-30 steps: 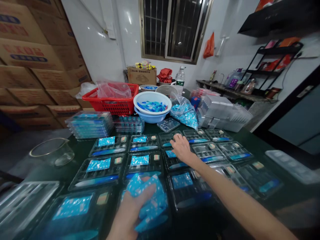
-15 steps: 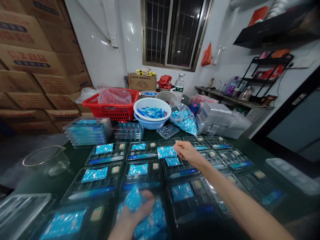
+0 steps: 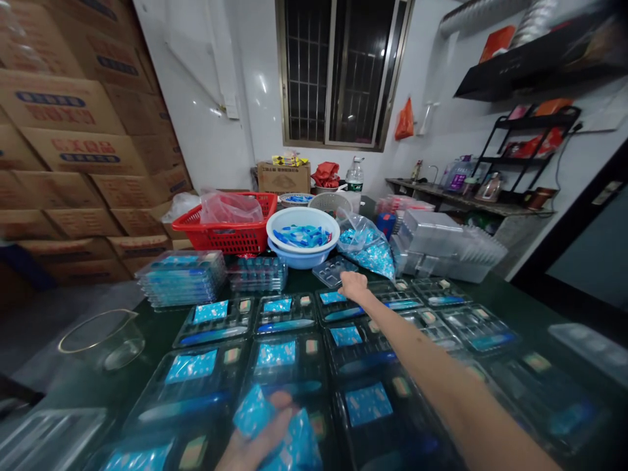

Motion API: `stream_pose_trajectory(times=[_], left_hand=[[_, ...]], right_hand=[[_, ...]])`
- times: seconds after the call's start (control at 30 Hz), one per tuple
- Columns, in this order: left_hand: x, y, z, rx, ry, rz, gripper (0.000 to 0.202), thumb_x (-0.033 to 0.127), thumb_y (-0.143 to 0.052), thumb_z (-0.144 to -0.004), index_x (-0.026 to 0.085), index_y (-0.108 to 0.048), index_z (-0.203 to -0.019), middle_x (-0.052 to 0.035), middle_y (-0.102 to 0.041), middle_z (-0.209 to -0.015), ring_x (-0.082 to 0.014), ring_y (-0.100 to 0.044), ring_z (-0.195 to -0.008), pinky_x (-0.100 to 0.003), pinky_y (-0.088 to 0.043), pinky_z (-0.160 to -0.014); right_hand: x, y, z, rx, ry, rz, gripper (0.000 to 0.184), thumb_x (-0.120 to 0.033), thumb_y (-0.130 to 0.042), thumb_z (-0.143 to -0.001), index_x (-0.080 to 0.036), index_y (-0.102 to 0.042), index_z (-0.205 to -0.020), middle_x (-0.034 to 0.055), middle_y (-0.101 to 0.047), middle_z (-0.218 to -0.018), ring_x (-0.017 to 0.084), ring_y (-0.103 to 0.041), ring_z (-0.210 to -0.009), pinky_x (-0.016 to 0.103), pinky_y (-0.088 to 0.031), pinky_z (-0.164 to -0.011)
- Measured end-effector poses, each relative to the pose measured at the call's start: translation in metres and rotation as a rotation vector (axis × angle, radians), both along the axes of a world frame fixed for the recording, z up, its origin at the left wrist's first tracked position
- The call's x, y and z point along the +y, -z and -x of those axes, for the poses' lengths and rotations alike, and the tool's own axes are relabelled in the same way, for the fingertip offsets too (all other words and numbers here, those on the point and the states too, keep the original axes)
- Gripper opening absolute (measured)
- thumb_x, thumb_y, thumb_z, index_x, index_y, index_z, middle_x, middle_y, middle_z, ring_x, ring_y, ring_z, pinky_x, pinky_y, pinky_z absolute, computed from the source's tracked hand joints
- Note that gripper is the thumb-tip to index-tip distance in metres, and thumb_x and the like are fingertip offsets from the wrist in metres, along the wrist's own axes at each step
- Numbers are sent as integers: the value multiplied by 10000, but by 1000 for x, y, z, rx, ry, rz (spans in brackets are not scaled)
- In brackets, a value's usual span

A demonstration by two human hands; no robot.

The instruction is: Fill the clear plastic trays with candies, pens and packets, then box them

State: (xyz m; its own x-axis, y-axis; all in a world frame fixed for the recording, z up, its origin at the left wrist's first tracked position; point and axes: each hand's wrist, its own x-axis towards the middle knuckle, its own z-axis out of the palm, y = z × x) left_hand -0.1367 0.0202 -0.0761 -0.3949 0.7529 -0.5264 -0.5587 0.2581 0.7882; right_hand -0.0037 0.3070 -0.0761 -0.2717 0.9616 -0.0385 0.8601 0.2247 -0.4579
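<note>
My left hand [image 3: 265,432], blurred, is closed around several small blue patterned packets [image 3: 255,411] low in the middle of the view. Farther off, my right hand [image 3: 353,286] is closed, its fingertips at the right edge of a blue packet [image 3: 332,297]. That packet lies at a compartment of a clear plastic tray [image 3: 360,307] in the back row. Around both hands are rows of similar trays, many with a blue packet [image 3: 191,366], a small pale striped block [image 3: 232,355] and a long blue pen-like piece [image 3: 284,325].
Behind the trays stand a red basket [image 3: 226,237], a white basin [image 3: 277,222] with blue pieces, and a clear bag of blue packets [image 3: 370,252]. Stacked filled trays [image 3: 181,281] are at left, clear plastic boxes [image 3: 426,229] at right. A glass bowl [image 3: 101,340] sits at the left edge.
My right hand has brought the blue packet down onto a back-row tray; before, it was held up above the trays. My left hand still holds its packets. The view has shifted slightly.
</note>
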Motion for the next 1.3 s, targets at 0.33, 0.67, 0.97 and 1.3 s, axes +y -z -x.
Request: stream_pose_trajectory(times=[0.33,0.67,0.97,1.3], left_hand=[[15,-11,-10,7,-84,-47,396,196,-696,-647,133,-577,-1020,-45,-634,-658,-146,-563,-476,-221,-434,-390],[23,1,-25,-60,-10,-100,348,231,-708,-642,136,-576,-950,-4,-571,-565,-124,-508,-412,-224,-407,-350],[22,13,-29,-392,218,-106,342,417,-605,-724,108,-566,-867,-83,-612,-710,-180,-586,-571,-215,-391,-361],[22,7,-31,162,160,-56,291,386,-681,-644,143,-519,-650,27,-478,-409,-71,-370,-301,-178,-261,-304]], right_hand=[[-156,-27,-3,353,-538,340,460,-549,-419,-815,-135,-584,-704,-2,-566,-566,75,-483,-460,160,-331,-413],[-194,-9,-29,713,-420,455,149,-262,-517,-769,-149,-521,-671,-56,-425,-509,56,-365,-450,158,-266,-402],[-188,-5,-40,690,-325,62,220,-250,-442,-833,-171,-420,-629,-50,-358,-571,84,-339,-545,198,-268,-492],[-195,0,-36,841,-278,255,148,-302,-535,-787,-183,-466,-734,-52,-464,-581,79,-435,-524,183,-329,-480]])
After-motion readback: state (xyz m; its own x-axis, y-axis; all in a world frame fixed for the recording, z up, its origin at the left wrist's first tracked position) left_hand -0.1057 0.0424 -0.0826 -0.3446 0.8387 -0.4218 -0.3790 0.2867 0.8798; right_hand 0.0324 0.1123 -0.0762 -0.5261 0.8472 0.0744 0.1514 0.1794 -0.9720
